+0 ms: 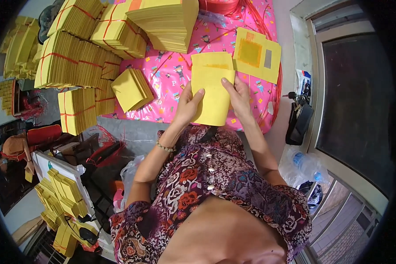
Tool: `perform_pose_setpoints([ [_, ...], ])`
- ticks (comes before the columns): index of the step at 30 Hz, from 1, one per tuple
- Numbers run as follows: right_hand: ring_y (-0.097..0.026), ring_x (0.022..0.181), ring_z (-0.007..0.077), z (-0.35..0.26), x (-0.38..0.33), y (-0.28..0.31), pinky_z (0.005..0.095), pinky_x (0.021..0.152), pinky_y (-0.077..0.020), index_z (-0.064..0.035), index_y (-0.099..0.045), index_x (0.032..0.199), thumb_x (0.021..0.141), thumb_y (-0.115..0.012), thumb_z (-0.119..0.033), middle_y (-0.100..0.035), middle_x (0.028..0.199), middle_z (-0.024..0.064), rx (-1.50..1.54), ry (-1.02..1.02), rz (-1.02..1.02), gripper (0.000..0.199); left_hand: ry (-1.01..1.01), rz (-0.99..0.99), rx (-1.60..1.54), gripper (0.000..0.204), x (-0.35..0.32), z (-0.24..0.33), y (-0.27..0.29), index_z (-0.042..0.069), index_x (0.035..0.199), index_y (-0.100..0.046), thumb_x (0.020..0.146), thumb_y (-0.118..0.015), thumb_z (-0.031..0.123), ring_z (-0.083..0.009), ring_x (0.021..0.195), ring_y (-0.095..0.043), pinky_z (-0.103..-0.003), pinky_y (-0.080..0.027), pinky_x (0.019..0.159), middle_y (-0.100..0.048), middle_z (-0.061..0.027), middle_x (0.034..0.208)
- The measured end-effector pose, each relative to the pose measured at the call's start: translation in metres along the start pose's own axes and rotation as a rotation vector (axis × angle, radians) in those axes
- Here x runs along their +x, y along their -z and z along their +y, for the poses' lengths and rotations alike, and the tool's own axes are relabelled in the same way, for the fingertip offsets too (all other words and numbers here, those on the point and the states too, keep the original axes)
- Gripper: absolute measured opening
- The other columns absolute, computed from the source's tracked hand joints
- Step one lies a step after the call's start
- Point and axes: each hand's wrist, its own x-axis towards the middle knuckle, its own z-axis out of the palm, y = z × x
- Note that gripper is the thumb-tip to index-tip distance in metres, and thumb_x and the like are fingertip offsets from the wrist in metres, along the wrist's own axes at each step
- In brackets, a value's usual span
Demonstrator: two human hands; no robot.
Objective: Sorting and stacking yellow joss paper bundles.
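Between my hands is a stack of yellow paper sheets [212,101], held near the table's front edge. My left hand [189,104] grips its left side, thumb on top. My right hand [238,94] holds the right side, its thumb pressed on the upper face and the fingers behind. At the far end of the stack, another yellow piece with an orange-gold patch shows. Flat on the table just beyond my right hand lies a yellow sheet [273,55] with a gold square and a grey rectangle. A small pile of folded yellow paper [130,92] sits left of my left hand.
A pink patterned cloth [167,105] covers the table. Bundles of yellow paper [68,61] tied with red string are stacked at the left. A tall loose stack [171,26] stands at the back, near red plastic strands [220,6]. A dark-paned door [356,97] is at the right.
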Motion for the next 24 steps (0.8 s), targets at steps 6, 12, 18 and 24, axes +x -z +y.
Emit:
perform_pose_setpoints([
  [6, -0.06, 0.082, 0.0077, 0.003, 0.001, 0.0, 0.0219, 0.072, -0.0479, 0.0019, -0.059, 0.108, 0.094, -0.054, -0.017, -0.065, 0.094, 0.0039, 0.021, -0.011, 0.025, 0.024, 0.016, 0.031, 0.01, 0.04, -0.011, -0.002, 0.005, 0.001, 0.134, -0.039, 0.095, -0.048, 0.007, -0.0157, 0.108, -0.055, -0.029, -0.045, 0.091, -0.056, -0.0101, 0.122],
  [12, -0.06, 0.076, 0.0066, -0.001, -0.007, -0.006, 0.0211, 0.066, -0.0482, 0.003, -0.061, 0.106, 0.094, -0.056, -0.02, -0.066, 0.089, 0.0039, -0.047, -0.157, -0.113, 0.026, 0.046, 0.113, -0.014, 0.037, -0.017, 0.003, 0.02, 0.001, 0.131, -0.041, 0.096, -0.047, 0.008, -0.0159, 0.107, -0.056, -0.029, -0.045, 0.09, -0.057, -0.0097, 0.121],
  [18, -0.061, 0.077, 0.0074, 0.015, -0.012, -0.012, 0.0208, 0.067, -0.0482, 0.0057, -0.064, 0.104, 0.093, -0.057, -0.02, -0.068, 0.089, 0.0056, -0.223, -0.249, -0.2, 0.029, 0.064, 0.135, -0.043, 0.036, -0.026, -0.005, 0.036, 0.0, 0.13, -0.041, 0.095, -0.047, 0.006, -0.0161, 0.107, -0.056, -0.03, -0.045, 0.09, -0.057, -0.0105, 0.12],
  [24, -0.06, 0.073, 0.0067, 0.031, -0.014, -0.023, 0.0214, 0.066, -0.0479, 0.0062, -0.065, 0.099, 0.092, -0.059, -0.022, -0.068, 0.085, 0.0047, -0.289, -0.288, -0.318, 0.03, 0.064, 0.197, -0.052, 0.036, -0.034, -0.004, 0.054, 0.0, 0.13, -0.042, 0.095, -0.048, 0.007, -0.0162, 0.108, -0.055, -0.03, -0.044, 0.091, -0.057, -0.0107, 0.12],
])
